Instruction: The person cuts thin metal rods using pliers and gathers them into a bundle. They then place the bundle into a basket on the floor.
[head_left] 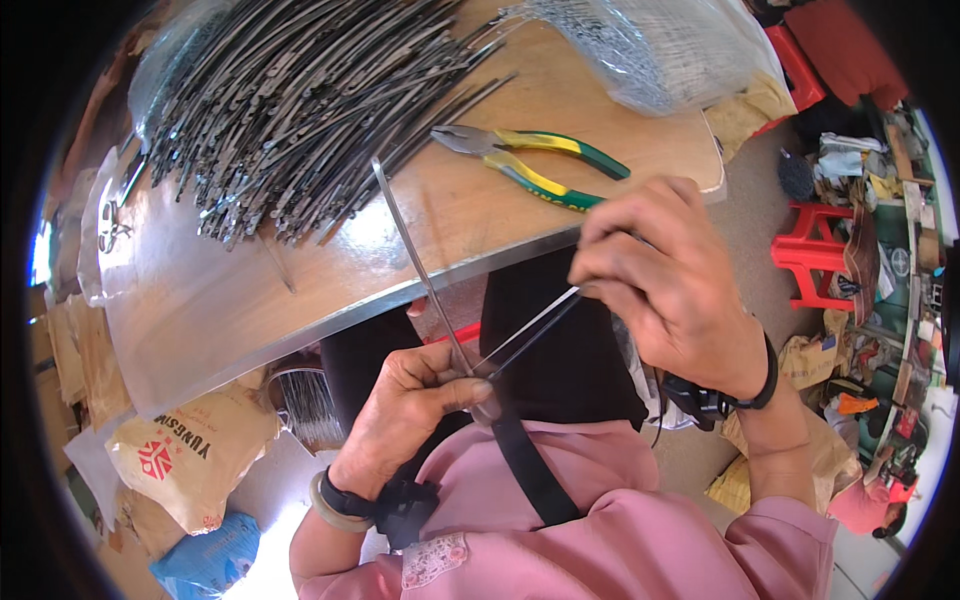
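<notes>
Plastic bag — silvery wires inside | left grip, right grip — pinching metal strips

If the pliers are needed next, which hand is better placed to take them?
Probably the right hand: it appears closer to the pliers, near their green handle ends, though it pinches thin strands and would need freeing first. The left hand is farther away and holds a strip.

Left of the yellow-green metal pliers lie long dark strips; behind (slightly rightward), a clear plastic bag.
</notes>
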